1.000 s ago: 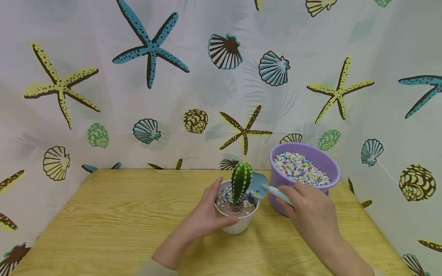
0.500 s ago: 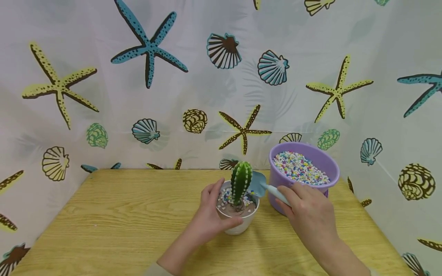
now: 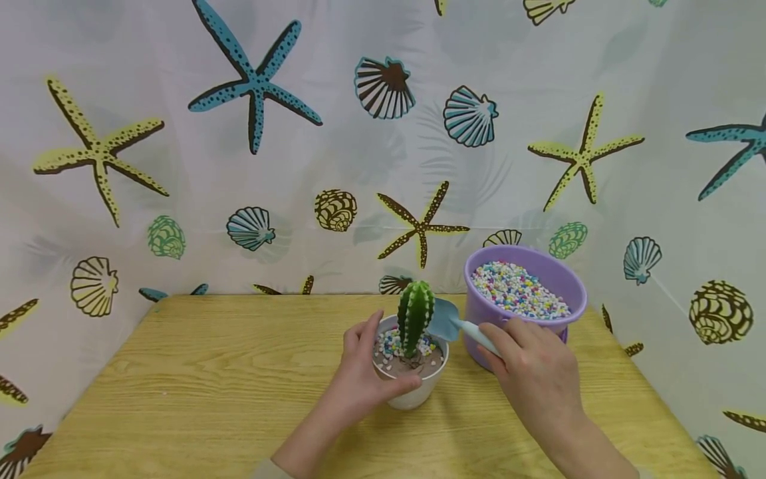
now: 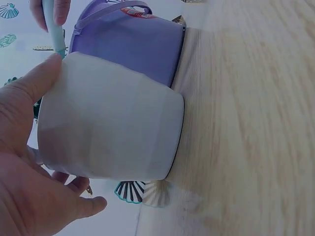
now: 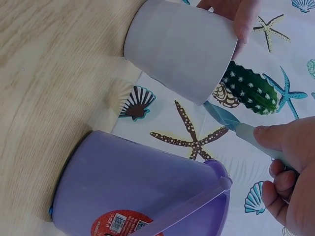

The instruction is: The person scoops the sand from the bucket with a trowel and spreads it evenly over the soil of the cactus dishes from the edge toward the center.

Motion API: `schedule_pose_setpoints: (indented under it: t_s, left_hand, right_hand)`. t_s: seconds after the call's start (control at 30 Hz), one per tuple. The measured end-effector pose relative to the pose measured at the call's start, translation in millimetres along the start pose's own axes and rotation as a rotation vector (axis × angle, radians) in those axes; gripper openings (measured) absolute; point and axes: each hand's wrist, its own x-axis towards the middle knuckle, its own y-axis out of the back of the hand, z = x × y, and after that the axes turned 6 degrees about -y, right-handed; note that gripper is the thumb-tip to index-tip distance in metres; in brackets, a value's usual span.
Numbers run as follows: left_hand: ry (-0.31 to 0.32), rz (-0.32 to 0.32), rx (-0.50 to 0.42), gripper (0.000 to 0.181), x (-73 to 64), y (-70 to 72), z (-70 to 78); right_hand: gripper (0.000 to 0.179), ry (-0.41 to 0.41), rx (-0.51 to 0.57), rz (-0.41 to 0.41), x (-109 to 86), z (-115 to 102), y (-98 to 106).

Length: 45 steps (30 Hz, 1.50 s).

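Head view; clock centred on the pot (image 3: 415, 397), 12 away from me. Pot stands upright on the table (image 3: 239, 386), cactus (image 3: 415, 319) rising from its middle. My left hand (image 3: 362, 371) grips the pot from 8, thumb on the near side. My right hand (image 3: 541, 366) pinches the scoop (image 3: 445, 320) by its handle, coming in from 4; blade sits by the rim between 1 and 2, no beads seen on its face. Pot beads (image 3: 389, 342) lie mostly from 9 round to 3; soil (image 3: 397, 369) shows from 4 to 8.

Judgement: step looks like spreading beads over soil. Best done low and slow, blade clear of the cactus, load aimed at 6; a steep tilt could spill over the rim.

Bucket (image 3: 553, 273) at 2, well stocked. Surface: pale wood grain. Room: white sheet (image 3: 335, 153) printed with starfish and shells, behind the table and down both sides.
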Motion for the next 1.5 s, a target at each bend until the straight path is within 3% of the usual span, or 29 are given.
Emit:
schedule_pose_setpoints:
  t_s: [0.33, 0.77, 1.1, 1.5]
  left_hand:
    - [-0.039, -0.088, -0.02, 0.129, 4.4, 9.3, -3.2]
    - [0.016, -0.016, 0.08, 0.135, 5.9, 3.5, -1.6]
    - [0.026, 0.023, 0.097, 0.135, 5.7, 1.7, -0.1]
    - [0.037, 0.048, 0.111, 0.135, 7.1, 0.0, -0.9]
  right_hand:
    - [0.045, -0.024, 0.018, 0.004, -0.9, -0.4, -2.5]
    - [0.044, -0.099, 0.009, 0.042, 0.4, 2.9, 0.7]
    - [0.036, -0.169, 0.018, 0.066, -1.1, 7.8, 6.4]
    - [0.035, -0.242, 0.018, 0.031, -4.7, 10.9, 7.9]
